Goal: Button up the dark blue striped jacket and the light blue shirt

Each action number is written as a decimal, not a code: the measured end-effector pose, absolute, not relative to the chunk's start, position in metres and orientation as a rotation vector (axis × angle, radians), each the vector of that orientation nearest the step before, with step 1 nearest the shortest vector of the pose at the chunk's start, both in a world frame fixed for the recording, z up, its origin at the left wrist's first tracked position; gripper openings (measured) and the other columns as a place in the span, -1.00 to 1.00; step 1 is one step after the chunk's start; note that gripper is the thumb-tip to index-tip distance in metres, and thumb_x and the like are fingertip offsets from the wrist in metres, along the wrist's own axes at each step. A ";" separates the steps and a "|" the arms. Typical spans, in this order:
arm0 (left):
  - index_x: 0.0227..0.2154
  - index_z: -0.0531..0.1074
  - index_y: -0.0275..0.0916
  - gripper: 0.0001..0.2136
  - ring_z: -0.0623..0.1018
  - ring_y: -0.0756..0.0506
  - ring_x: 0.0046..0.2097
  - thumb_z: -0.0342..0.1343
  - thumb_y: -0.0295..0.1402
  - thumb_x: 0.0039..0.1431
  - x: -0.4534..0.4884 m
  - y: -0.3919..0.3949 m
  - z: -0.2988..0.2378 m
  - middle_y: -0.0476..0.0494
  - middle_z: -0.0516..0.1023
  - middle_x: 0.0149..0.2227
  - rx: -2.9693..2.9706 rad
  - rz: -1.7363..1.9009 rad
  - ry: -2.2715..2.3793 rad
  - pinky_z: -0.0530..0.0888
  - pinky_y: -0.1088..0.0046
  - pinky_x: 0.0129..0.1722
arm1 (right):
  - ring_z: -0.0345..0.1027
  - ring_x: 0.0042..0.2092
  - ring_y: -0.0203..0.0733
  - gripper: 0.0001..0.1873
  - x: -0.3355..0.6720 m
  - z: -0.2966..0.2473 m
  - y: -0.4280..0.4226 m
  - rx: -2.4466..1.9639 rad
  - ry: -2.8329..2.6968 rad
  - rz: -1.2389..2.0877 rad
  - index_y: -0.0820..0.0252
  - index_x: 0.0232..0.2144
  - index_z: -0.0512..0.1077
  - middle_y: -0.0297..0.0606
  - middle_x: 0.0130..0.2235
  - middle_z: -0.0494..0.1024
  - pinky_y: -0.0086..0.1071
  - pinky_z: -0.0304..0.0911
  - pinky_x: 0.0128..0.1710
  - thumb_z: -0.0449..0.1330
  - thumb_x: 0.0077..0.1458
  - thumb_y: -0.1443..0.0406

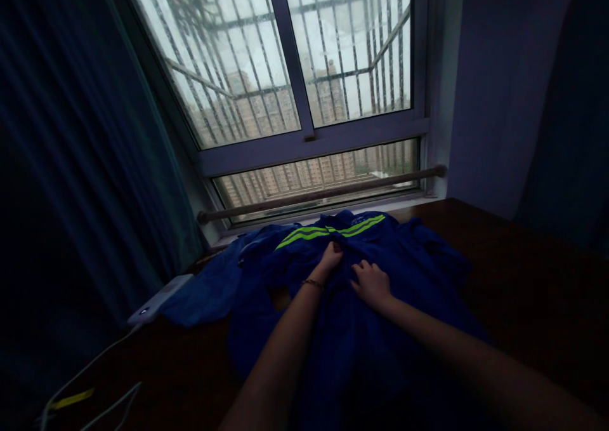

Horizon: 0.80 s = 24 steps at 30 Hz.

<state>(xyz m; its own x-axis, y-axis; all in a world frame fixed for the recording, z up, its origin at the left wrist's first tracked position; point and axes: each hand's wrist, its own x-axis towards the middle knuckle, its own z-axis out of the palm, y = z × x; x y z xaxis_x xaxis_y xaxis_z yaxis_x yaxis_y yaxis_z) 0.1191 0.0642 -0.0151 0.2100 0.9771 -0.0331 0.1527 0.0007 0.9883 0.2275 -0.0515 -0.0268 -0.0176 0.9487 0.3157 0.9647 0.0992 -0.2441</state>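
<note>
A blue jacket [409, 272] with yellow-green stripes across its chest lies spread out in front of me. My left hand [333, 254], a bracelet at its wrist, is closed on the front of the jacket just below the stripes. Whatever small part lies in its pinch is too dark to make out. Slightly lower and to the right, my right hand [372, 284] rests on the same cloth, its fingers bent and apart from the thumb.
A lighter blue cloth [204, 294] lies left of the jacket, beside a white box-like device [159, 299] with a white cable [90, 362]. Dark wood [514, 272] supports everything. Beyond are a rail [323, 195], a barred window [309, 136] and a curtain [118, 132].
</note>
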 end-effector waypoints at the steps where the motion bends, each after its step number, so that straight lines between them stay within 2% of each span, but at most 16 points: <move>1: -0.37 0.28 -0.31 -0.73 0.45 -0.05 -0.21 0.03 -0.71 -0.17 0.121 0.061 -0.018 -0.15 0.46 -0.34 1.440 0.970 1.154 0.34 0.42 -0.13 | 0.21 -0.19 -0.05 -0.70 0.232 -0.028 -0.050 -1.865 -1.989 -0.052 0.10 -0.22 0.34 -0.16 -0.21 0.34 -0.30 0.15 -0.35 0.08 -0.03 0.14; 6: -0.26 0.28 -0.28 -0.63 0.34 -0.09 0.00 0.07 -0.69 -0.19 0.113 0.034 -0.033 -0.22 0.39 -0.12 1.616 0.988 1.141 0.16 0.35 0.05 | 0.17 -0.18 -0.06 -0.62 0.240 -0.032 -0.046 -1.807 -1.970 -0.043 0.09 -0.22 0.38 -0.17 -0.21 0.34 -0.28 0.12 -0.27 0.13 -0.10 0.07; 14: -0.22 0.40 -0.20 -0.76 0.26 -0.10 0.06 0.04 -0.44 -0.01 0.075 -0.025 -0.033 -0.16 0.35 -0.03 2.060 0.873 0.987 0.05 0.37 0.12 | 0.23 -0.21 -0.17 -0.82 0.237 -0.038 -0.042 -1.643 -1.978 0.063 0.17 -0.37 0.43 -0.21 -0.34 0.44 -0.39 0.11 -0.23 0.09 -0.03 0.25; 17: -0.22 0.42 -0.17 -0.77 0.28 -0.11 0.03 0.02 -0.38 0.02 0.065 -0.045 -0.021 -0.15 0.37 -0.06 2.122 0.829 0.951 0.07 0.36 0.11 | 0.29 -0.27 -0.23 -0.82 0.235 -0.040 -0.038 -1.501 -1.913 0.275 0.18 -0.40 0.44 -0.25 -0.37 0.48 -0.43 0.13 -0.26 0.08 -0.01 0.25; 20: -0.31 0.46 -0.17 -0.82 0.35 -0.13 -0.07 0.00 -0.33 0.05 0.061 -0.057 -0.009 -0.18 0.43 -0.16 2.338 0.721 0.874 0.13 0.33 0.05 | 0.33 -0.38 -0.28 -0.80 0.238 -0.042 -0.028 -1.376 -1.712 0.592 0.23 -0.45 0.44 -0.28 -0.44 0.49 -0.46 0.16 -0.36 0.06 -0.02 0.24; 24: -0.37 0.46 -0.18 -0.82 0.39 -0.13 -0.20 -0.01 -0.27 0.06 0.060 -0.057 -0.006 -0.19 0.45 -0.29 2.647 0.591 0.825 0.21 0.35 -0.08 | 0.27 -0.52 -0.32 -0.75 0.246 -0.042 -0.016 -1.264 -1.400 0.884 0.31 -0.49 0.39 -0.32 -0.58 0.42 -0.50 0.14 -0.52 0.05 -0.08 0.20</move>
<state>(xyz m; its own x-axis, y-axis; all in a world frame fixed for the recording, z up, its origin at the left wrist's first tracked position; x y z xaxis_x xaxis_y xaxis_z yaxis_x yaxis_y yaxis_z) 0.0601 -0.0572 -0.0061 0.7498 0.5936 0.2924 0.4676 -0.7879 0.4006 0.2460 -0.0161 -0.0421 0.0584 0.9776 0.2022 0.2379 0.1831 -0.9539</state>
